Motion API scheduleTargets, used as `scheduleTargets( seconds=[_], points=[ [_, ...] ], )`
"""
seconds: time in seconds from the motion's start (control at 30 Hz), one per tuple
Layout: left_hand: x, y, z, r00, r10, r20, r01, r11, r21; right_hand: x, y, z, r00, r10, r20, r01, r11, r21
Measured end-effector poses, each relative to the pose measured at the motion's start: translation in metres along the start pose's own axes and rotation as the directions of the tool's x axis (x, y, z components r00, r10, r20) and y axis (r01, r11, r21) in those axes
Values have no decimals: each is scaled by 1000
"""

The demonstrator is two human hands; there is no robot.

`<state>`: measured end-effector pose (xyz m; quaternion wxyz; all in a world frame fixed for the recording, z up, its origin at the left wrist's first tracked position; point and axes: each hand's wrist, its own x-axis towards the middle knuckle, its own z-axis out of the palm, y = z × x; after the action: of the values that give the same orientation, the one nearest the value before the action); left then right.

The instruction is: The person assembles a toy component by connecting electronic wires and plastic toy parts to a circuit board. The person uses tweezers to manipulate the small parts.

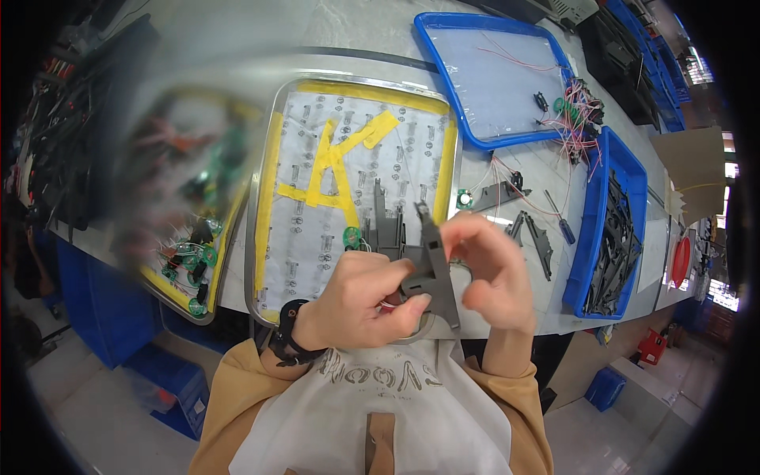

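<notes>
Above the front edge of the tray, my left hand pinches a dark grey plastic housing part between thumb and fingers. A bit of red and white wire shows by that thumb. Close on the part's right side is my right hand, its fingers curved and apart from the thumb; I cannot tell whether a fingertip touches the part. Just beyond my left hand, another dark grey plastic piece and a small round green circuit board appear over the tray.
The metal tray has a printed sheet and yellow tape. A blue tray with wires stands far right; a blue bin holds dark parts. A screwdriver and grey pieces lie between. Left, another tray holds green boards, partly behind a blur.
</notes>
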<state>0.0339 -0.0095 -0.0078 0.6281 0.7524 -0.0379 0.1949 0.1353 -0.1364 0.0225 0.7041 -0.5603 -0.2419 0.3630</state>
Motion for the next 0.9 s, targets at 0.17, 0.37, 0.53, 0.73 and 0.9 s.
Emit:
scheduleTargets(
  seconds=[0.17, 0.37, 0.53, 0.73, 0.9],
  points=[
    [3, 3, -4, 995, 57, 85, -64, 994, 90, 9, -8, -7, 983, -90, 158, 124, 968, -220],
    [-4, -3, 0, 996, -89, 30, 87, 994, 59, 10, 1, -1, 997, 75, -20, -76, 996, -50],
    [-4, 6, -11, 917, -384, -104, 359, 911, -203, 0, 8, -20, 981, -12, 194, 82, 932, -353],
    [-2, 3, -3, 862, -479, -166, 397, 842, -365, -8, 3, -10, 995, -5, 99, 60, 824, -563],
    [-7, 3, -9, 862, -434, -261, 353, 885, -304, -1, 11, -3, 986, -59, 158, 137, 824, -550]
  ],
)
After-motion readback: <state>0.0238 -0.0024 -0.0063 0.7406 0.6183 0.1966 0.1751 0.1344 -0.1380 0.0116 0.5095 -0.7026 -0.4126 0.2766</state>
